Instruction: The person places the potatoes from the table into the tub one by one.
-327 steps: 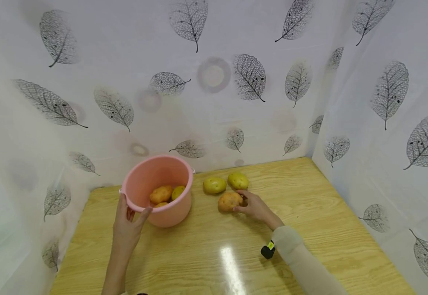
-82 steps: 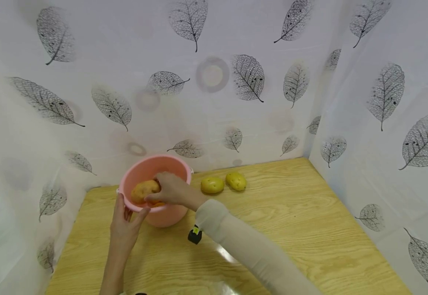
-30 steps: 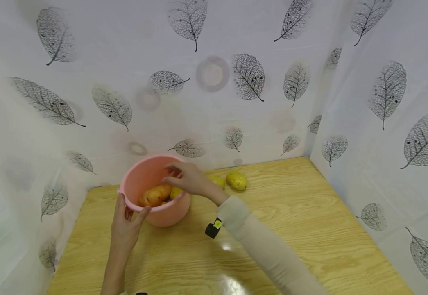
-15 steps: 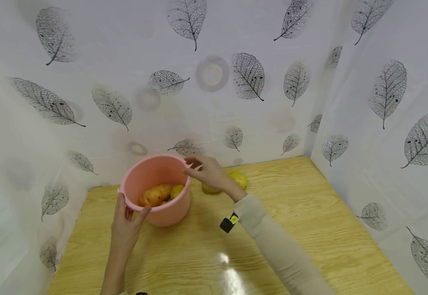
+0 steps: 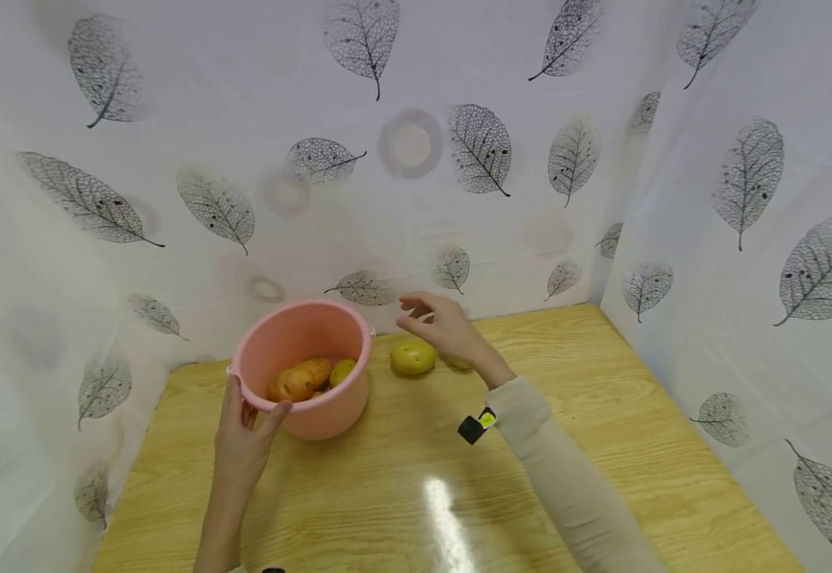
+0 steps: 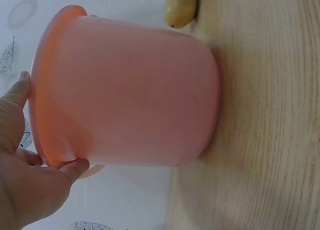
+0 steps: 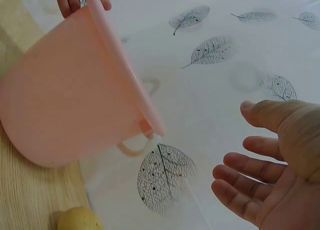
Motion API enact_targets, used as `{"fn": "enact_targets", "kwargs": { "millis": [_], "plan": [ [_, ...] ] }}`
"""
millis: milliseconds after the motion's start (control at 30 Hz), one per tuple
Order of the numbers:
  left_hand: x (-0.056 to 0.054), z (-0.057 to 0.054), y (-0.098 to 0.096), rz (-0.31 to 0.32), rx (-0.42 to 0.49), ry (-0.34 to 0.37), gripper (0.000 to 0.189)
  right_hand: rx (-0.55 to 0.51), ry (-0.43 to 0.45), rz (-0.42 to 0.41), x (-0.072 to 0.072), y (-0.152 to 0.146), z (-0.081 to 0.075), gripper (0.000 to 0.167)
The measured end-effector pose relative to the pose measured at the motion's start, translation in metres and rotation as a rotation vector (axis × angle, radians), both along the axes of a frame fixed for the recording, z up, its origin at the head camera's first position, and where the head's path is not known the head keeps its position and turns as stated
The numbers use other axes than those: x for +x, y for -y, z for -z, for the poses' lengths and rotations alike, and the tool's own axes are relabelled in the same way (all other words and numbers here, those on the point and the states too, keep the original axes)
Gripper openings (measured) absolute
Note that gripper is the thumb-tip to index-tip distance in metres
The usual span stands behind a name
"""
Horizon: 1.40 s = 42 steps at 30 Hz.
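My left hand (image 5: 242,446) holds the near left rim of a pink plastic bucket (image 5: 330,417), thumb and fingers on either side of the edge. The bucket stands on the table with several potatoes (image 5: 302,380) inside, brown and yellowish. My right hand (image 5: 447,328) hangs in the air right of the bucket, fingers loosely bent and apart, holding nothing; the right wrist view shows its bare palm (image 7: 295,190). Below it a yellow potato (image 5: 413,358) lies on the table. A second yellow potato (image 5: 458,364) is mostly hidden behind that hand.
The wooden table (image 5: 602,446) meets a white curtain (image 5: 279,263) with a leaf print at the back and sides. The bucket's handle (image 7: 132,149) hangs down on its outside. A small black device (image 5: 471,430) sits by my right sleeve.
A brown potato once on the table was carried into the bucket by my right hand and let go. That hand then rose out and moved right over the yellow potatoes; the left stays put.
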<state>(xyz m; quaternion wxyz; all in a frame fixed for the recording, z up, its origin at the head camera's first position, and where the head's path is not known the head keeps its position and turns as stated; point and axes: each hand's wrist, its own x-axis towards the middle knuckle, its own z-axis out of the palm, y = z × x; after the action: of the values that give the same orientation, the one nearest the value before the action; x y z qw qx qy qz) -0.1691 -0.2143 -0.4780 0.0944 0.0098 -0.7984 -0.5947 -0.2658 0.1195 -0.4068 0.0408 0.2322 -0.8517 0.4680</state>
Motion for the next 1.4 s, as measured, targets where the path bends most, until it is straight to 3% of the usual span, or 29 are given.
{"fn": "enact_targets", "kwargs": {
  "millis": [833,1400],
  "plan": [
    [-0.003,0.003,0.003,0.005,-0.002,0.016,0.099,0.037,0.000,0.183,0.005,-0.098,0.016,0.046],
    [0.000,0.000,0.001,0.004,0.018,-0.009,0.097,0.070,0.012,0.253,0.013,-0.131,0.024,0.048]
  ]
}}
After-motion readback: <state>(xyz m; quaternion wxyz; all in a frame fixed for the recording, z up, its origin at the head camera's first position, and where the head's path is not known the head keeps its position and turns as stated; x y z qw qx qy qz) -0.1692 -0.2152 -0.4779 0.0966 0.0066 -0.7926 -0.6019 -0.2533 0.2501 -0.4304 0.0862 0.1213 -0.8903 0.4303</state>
